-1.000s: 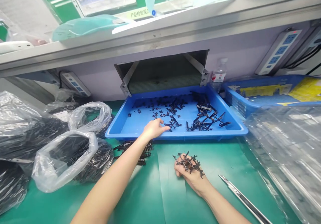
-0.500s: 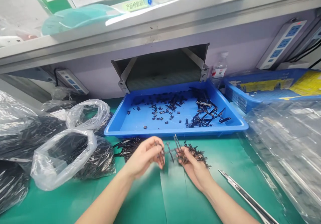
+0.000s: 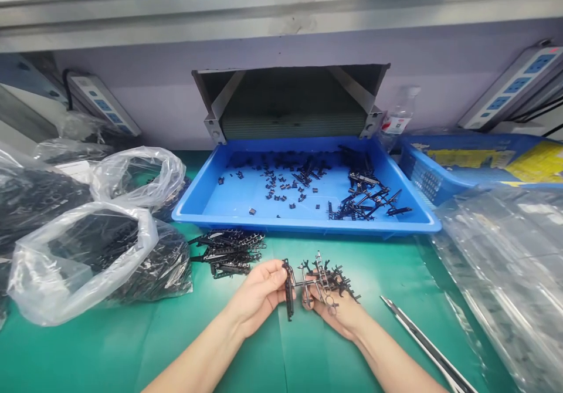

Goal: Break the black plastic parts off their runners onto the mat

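My left hand (image 3: 265,290) is closed, thumb and fingers pinching a long, narrow black plastic part (image 3: 288,290) held nearly upright. Thin cross-bars join this part to a black plastic sprue (image 3: 307,284) with side branches. On its other side my right hand (image 3: 341,311) grips the sprue, its fingers partly hidden behind it. Just beyond the right hand is a heap of branched black sprue pieces (image 3: 349,284), which partly overlaps the held sprue in view. Left of the hands, a pile of long black plastic parts (image 3: 231,249) lies on the green table mat (image 3: 220,352).
A blue tray (image 3: 303,225) with small black parts stands ahead, below a wall opening. Clear bags of black parts (image 3: 149,264) crowd the left. To the right are a long, slim metal-edged tool (image 3: 424,343), clear plastic trays (image 3: 505,264) and a blue basket (image 3: 435,176).
The view has tilted downward and levelled. Both hands have turned the held plastic, so the long part and the branched sprue now show more plainly between them.
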Tool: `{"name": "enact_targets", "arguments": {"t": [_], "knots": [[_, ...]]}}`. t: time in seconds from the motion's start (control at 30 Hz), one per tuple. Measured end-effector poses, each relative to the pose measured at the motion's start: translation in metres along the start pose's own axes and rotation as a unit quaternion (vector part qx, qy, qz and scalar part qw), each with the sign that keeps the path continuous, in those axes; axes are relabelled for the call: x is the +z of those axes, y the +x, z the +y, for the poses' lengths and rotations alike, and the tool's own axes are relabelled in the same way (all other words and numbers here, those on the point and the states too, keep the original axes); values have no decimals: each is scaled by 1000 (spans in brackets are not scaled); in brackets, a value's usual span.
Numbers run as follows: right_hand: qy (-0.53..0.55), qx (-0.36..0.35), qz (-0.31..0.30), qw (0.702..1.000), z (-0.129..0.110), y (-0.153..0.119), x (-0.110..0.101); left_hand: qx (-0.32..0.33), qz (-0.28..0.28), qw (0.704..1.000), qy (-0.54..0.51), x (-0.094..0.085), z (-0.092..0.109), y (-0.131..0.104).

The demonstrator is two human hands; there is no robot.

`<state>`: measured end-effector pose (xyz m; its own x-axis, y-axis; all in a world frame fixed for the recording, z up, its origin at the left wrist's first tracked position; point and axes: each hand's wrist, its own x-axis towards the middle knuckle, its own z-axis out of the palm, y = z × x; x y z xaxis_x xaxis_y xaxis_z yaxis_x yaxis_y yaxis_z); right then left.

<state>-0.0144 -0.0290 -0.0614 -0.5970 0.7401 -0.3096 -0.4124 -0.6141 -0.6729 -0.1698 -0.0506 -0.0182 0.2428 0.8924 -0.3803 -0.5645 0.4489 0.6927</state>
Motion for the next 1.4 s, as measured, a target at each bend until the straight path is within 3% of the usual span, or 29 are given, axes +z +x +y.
{"name": "enact_targets", "arguments": {"t": [0.13,0.3,0.4,0.5,0.67,0.8,0.93,1.03,1.1,1.17,1.23,1.27,1.3,1.33,1.4], "knots": [[13,-7,-8,1000,0,0,3,10,-29,999,-29,4,-7,-1],[44,-38,-5,998,-5,1,6,110,57,992,24,10,-8,-3],[49,-58,-35,996,-6,2,6,124,98,987,11,8,-3,-2],[29,-50,-75,996,-4,1,4,88,97,991,5,2,5,-2],[-58,-23,-115,991,-1,-2,0,-14,23,998,54,-4,12,-4],[-120,-18,-148,981,-5,-4,-1,-63,-10,997,33,-7,8,-4],[-122,-22,-139,983,-6,-4,1,-87,-67,994,6,-7,0,-2],[-46,-32,-116,992,-7,-2,3,-36,-20,999,31,-2,5,-1],[2,-41,-113,993,-9,-1,4,36,49,996,64,2,18,0],[42,-51,-115,991,-11,-1,3,102,72,987,105,7,39,7],[82,-59,-109,989,-12,-1,2,164,67,960,217,12,63,23],[97,-61,-106,988,-12,-2,1,194,72,927,313,15,75,34],[104,-63,-106,987,-12,-2,0,217,88,871,432,18,87,49],[102,-62,-109,987,-11,-3,-1,230,111,787,562,21,96,65],[84,-54,-118,988,-11,-3,-2,233,120,693,672,26,111,100]]}}
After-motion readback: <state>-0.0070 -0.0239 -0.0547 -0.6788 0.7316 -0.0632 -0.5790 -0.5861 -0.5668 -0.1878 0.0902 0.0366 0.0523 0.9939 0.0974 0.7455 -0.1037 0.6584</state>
